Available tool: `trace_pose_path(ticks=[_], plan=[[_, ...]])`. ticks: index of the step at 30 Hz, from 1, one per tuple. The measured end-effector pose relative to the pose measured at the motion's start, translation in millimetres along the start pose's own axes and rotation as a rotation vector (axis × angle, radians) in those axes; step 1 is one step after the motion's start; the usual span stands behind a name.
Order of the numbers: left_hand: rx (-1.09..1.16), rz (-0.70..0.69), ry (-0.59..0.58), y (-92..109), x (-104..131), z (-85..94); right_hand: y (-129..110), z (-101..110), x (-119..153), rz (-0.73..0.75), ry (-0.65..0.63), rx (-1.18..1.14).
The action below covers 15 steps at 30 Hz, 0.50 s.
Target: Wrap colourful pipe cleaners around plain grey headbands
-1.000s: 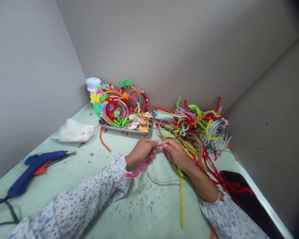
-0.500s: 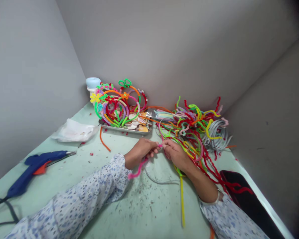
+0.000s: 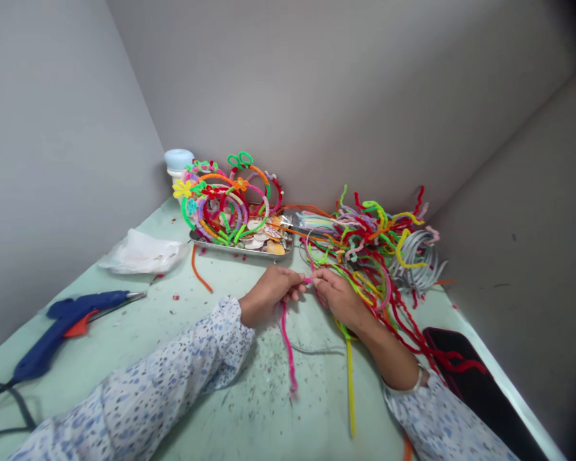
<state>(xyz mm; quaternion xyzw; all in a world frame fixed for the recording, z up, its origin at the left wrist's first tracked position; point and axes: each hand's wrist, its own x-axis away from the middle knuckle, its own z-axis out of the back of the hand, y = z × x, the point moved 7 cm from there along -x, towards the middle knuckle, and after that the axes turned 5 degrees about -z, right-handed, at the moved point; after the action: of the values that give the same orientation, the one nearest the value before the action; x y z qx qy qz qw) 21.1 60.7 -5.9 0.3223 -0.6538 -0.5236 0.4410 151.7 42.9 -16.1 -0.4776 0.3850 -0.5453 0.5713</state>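
Between both hands, at the middle of the table, is a bright pink pipe cleaner [image 3: 288, 352]. My left hand [image 3: 272, 289] pinches it, and a long end hangs down below that hand toward me. Close on the right, my right hand [image 3: 336, 296] also pinches the pink pipe cleaner, with a short pink stretch visible between the fingertips. A thin grey band [image 3: 317, 350] curves out from under my left hand; whether the fingers hold it too is hidden. Another pink strand rises behind my right fingertips.
Finished pipe-cleaner headbands [image 3: 221, 198] lie on a metal tray [image 3: 240, 252] with flat cutouts. A tangle of colourful pipe cleaners [image 3: 365, 237] and grey bands [image 3: 415, 262] is at right. A blue glue gun [image 3: 77, 320], plastic bag [image 3: 144, 253] and dark phone [image 3: 480, 384] flank my arms.
The loose pink end has swung from the left, beside my left wrist, to hang straight down toward me. Both hands have stayed nearly in place.
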Motion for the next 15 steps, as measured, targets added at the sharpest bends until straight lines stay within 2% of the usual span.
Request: trace_pose_path(ticks=[7,12,15], plan=[[-0.049,-0.088,0.024,4.9,-1.6,-0.5,0.3,-1.6,-0.2,-0.041,-0.015,-0.049],[-0.171,-0.265,0.017,7.8,-5.6,-0.3,1.7,-1.2,-0.5,-0.062,-0.016,-0.073],[-0.215,-0.310,0.006,9.6,-3.9,0.0,1.5,-0.5,-0.6,-0.049,-0.012,-0.066]])
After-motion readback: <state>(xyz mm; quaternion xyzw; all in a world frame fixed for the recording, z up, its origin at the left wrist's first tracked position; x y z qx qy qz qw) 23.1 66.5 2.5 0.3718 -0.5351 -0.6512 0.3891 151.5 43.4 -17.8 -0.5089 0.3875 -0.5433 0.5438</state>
